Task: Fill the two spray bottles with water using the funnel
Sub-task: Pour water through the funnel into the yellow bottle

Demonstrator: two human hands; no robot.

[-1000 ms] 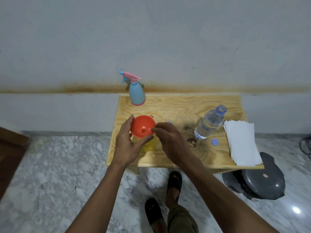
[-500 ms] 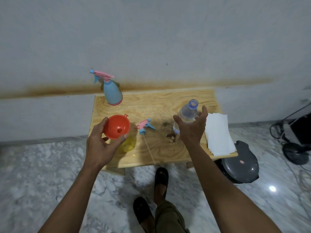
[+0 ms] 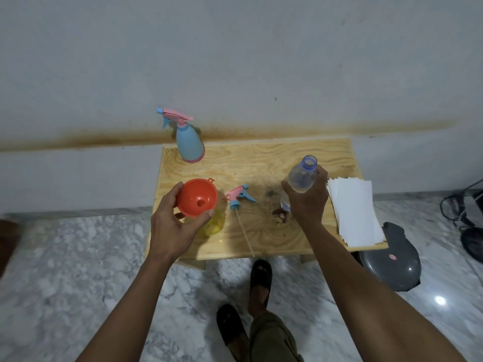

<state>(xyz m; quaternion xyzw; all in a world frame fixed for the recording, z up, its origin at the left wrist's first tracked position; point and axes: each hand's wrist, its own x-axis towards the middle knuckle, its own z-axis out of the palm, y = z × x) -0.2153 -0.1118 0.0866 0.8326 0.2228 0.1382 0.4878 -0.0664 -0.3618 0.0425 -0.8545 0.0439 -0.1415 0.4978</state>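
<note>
Since half a second ago your right hand (image 3: 305,202) has closed round the clear uncapped plastic water bottle (image 3: 300,178) at 3 o'clock. Your left hand (image 3: 172,226) grips the orange plastic funnel (image 3: 197,198) over the open yellow spray bottle (image 3: 213,223); pouring comes next, needing a steady tilt. A blue spray bottle (image 3: 189,143) waits at 11 o'clock on the pale plywood table (image 3: 261,158), white papers (image 3: 354,210) at 4 o'clock, marble floor (image 3: 65,257) below.

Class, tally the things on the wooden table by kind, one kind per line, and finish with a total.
Spray bottles: 2, blue bottle and yellow bottle
Loose spray heads: 1, spray head
Funnels: 1, orange funnel
Water bottles: 1, clear bottle
Paper stacks: 1, white paper
Total: 6
</note>
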